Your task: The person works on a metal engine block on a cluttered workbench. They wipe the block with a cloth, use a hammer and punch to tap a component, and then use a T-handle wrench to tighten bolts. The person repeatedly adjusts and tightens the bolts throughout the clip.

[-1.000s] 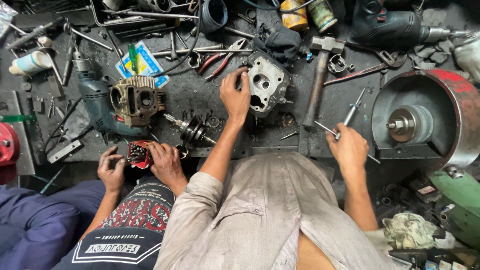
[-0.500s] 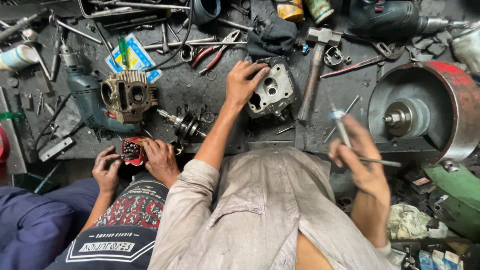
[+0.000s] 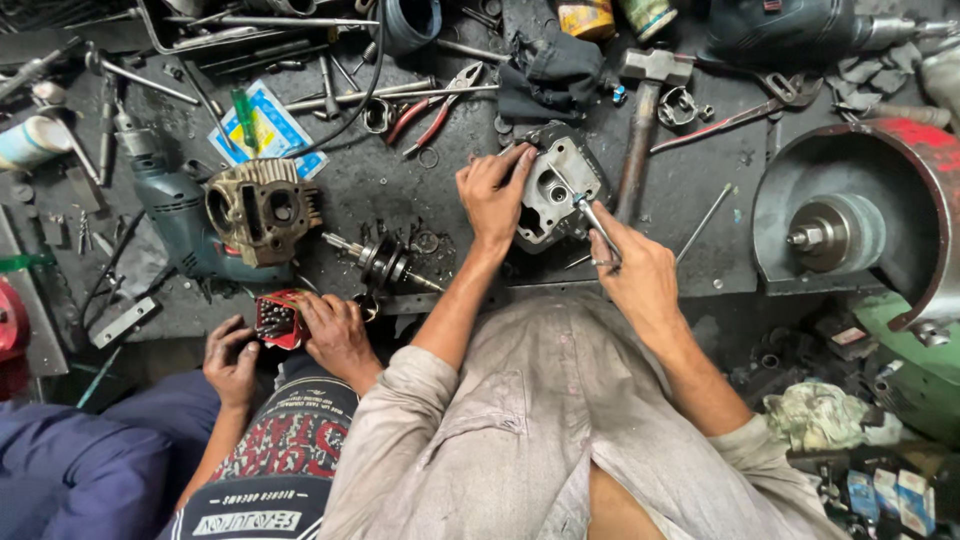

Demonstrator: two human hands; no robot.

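Left hand [image 3: 492, 195] clamped the grey cylinder head [image 3: 560, 190] steady near the workbench's [image 3: 400, 190] front edge, while right hand [image 3: 635, 275] pinched a thin rod [image 3: 597, 225] into it.

I am counting four hands over the workbench [image 3: 420, 190]: my own left hand [image 3: 492, 192] and right hand [image 3: 640, 275], plus a co-worker's two, one hand [image 3: 232, 362] and another hand [image 3: 335, 332], both gripping a single red drill-bit case [image 3: 278, 318]. I am seeing two engine castings lying there, one grey cylinder head [image 3: 560, 185] and one brown finned cylinder block [image 3: 262, 208]. I am also counting one hammer [image 3: 645, 110], one pair of red-handled pliers [image 3: 430, 110], one green electric drill [image 3: 175, 215], one crankshaft piece [image 3: 385, 262] and one thin metal rod [image 3: 598, 228] in my right fingers.
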